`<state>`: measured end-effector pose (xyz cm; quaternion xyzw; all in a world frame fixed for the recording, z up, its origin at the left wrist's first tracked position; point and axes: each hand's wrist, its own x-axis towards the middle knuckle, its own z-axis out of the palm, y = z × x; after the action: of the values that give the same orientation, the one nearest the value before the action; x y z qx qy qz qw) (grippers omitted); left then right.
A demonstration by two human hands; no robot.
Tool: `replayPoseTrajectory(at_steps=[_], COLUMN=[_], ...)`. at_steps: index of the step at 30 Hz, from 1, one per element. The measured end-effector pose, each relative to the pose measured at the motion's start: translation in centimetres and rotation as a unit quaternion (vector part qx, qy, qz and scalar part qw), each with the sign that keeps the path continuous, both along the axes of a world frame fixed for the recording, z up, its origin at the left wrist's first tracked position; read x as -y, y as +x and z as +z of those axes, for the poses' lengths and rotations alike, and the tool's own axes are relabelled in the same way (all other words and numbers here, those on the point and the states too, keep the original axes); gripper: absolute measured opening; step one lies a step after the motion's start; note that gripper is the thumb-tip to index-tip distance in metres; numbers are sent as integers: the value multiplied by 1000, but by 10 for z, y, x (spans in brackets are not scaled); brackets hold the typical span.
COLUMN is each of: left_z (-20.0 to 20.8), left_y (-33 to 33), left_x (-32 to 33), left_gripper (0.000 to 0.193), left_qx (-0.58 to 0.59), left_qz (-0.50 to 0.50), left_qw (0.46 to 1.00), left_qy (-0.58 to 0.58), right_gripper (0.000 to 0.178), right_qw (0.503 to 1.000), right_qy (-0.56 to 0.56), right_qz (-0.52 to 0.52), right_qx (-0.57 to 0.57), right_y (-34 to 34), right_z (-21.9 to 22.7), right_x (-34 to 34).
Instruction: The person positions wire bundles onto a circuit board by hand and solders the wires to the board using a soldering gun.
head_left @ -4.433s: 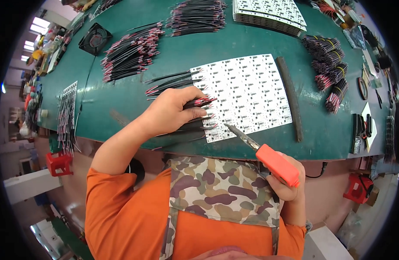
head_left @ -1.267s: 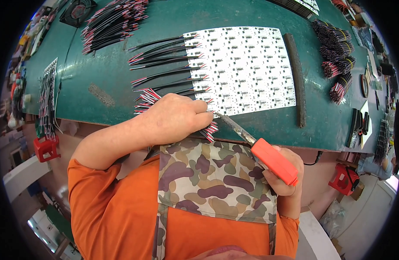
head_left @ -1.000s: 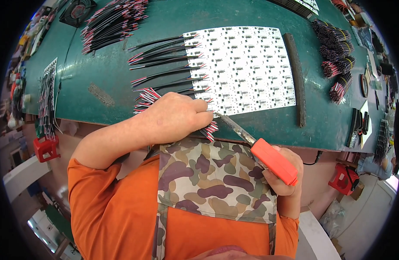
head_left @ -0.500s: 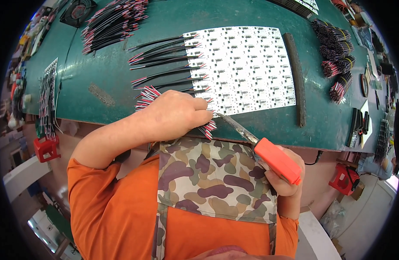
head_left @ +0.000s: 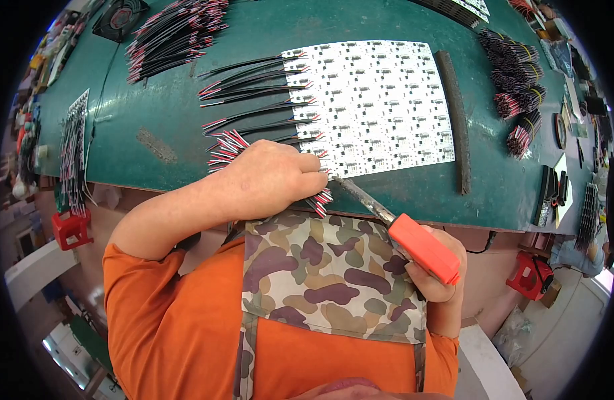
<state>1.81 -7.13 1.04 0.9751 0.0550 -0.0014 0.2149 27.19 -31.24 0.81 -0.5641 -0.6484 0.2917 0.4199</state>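
Observation:
A white circuit board panel (head_left: 380, 100) lies on the green table, with dark cables (head_left: 253, 90) joined in a row along its left edge. My left hand (head_left: 273, 175) is closed over a bundle of black cables with red and white wire ends (head_left: 228, 149) at the panel's near left corner. Its fingertips pinch at the corner, and the wire ends stick out on both sides of the hand. In my right hand (head_left: 439, 267) is a soldering iron with a red handle (head_left: 423, 248). The iron's tip (head_left: 339, 180) meets the panel's corner right beside my left fingertips.
A dark bar (head_left: 455, 123) lies along the panel's right side. Loose cables (head_left: 177, 40) and a black fan (head_left: 120, 19) are at the far left. Tied cable bundles (head_left: 517, 80) lie at the right. Below the table's edge stand red stools (head_left: 72, 229).
The soldering iron's handle and my right hand have shifted very slightly to the left. My left hand stays almost where it was.

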Motion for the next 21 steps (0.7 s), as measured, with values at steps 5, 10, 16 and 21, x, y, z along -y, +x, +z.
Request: replayPoseTrajectory(at_steps=[5, 10, 16, 21], left_z=[-1, -2, 1, 4], left_y=[0, 0, 0, 2], left_x=[4, 7, 9, 8], left_gripper=[10, 27, 10, 10], left_qx=[-12, 4, -6, -12], left_qz=[14, -2, 3, 0], left_qw=[1000, 999, 1000, 1000], left_qy=[6, 46, 20, 15], right_gripper=[58, 60, 60, 60], right_qw=[1000, 1000, 1000, 1000], right_qy=[8, -7, 5, 15], right_qz=[-9, -10, -8, -20], right_qx=[9, 2, 11, 2], right_y=[-1, -2, -3, -5], right_z=[-1, 1, 0, 0], right_x=[1, 0, 1, 2])
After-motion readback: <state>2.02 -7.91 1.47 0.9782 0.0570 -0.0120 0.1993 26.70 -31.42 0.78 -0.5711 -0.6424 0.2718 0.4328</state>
